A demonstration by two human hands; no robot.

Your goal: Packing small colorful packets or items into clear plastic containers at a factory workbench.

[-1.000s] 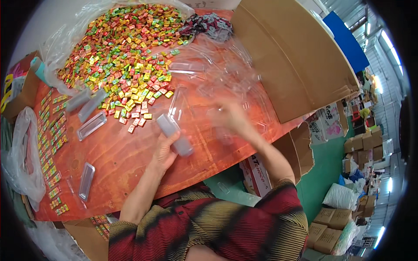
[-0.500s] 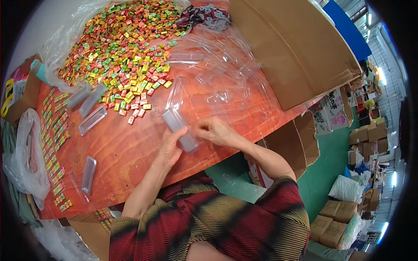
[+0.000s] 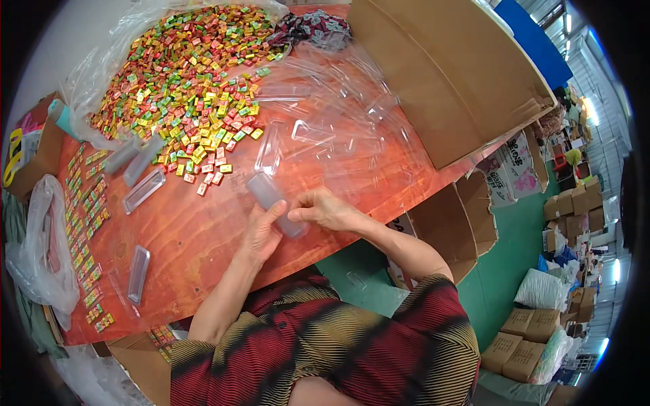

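My left hand [image 3: 261, 232] is closed around a long clear plastic box [image 3: 266, 189] near the front edge of the red table. The thumb lies across the box's side. My right hand [image 3: 323, 208] meets the same box from the right, thumb and forefinger pinched at its edge; its other fingers are curled. Just beyond the held box lies another clear plastic tray [image 3: 269, 152]. Several similar clear boxes [image 3: 144, 191] rest to the left, one [image 3: 139, 274] nearer me.
A large heap of small red, yellow and green wrapped pieces [image 3: 196, 81] covers the far left. Clear plastic parts [image 3: 352, 122] lie spread toward the right, by a tall cardboard box [image 3: 447, 81]. Rows of pieces [image 3: 84, 250] line the left edge. An open carton [image 3: 443, 227] stands below the table's right side.
My right hand has come left from just beside the box onto its edge. The left hand still holds the box in nearly the same place.
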